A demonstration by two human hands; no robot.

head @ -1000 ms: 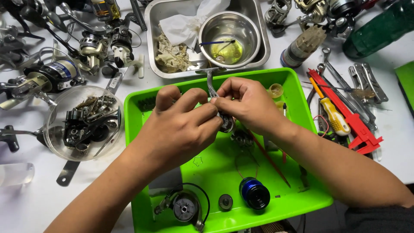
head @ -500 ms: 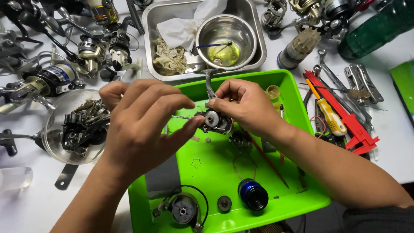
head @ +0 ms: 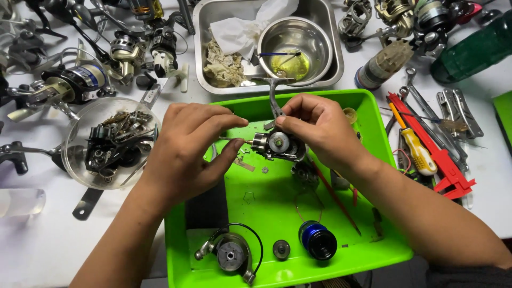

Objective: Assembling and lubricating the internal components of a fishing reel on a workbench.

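My right hand (head: 319,127) grips a grey fishing reel body (head: 278,145) above the bright green tray (head: 373,160), its stem pointing up and away. My left hand (head: 186,149) hovers just to the left of it, thumb and forefinger apart around the thin shaft (head: 234,140) that sticks out of the reel; I cannot tell whether they touch it. Loose in the tray lie a small gear (head: 265,170), a rotor with a bail wire (head: 230,255), a round knob (head: 281,249) and a blue spool (head: 317,240).
A steel tray (head: 210,80) behind holds rags and a steel bowl (head: 294,49) of yellow oil. Several reels (head: 80,85) crowd the left, with a clear bowl of parts (head: 109,143). Right: a screwdriver (head: 416,146), red caliper (head: 434,146), wrenches (head: 456,112), green bottle (head: 474,50).
My left hand has let go of the reel body and drawn back to the left, its fingers spreading. The reel stays in my right hand, turned so its round face shows.
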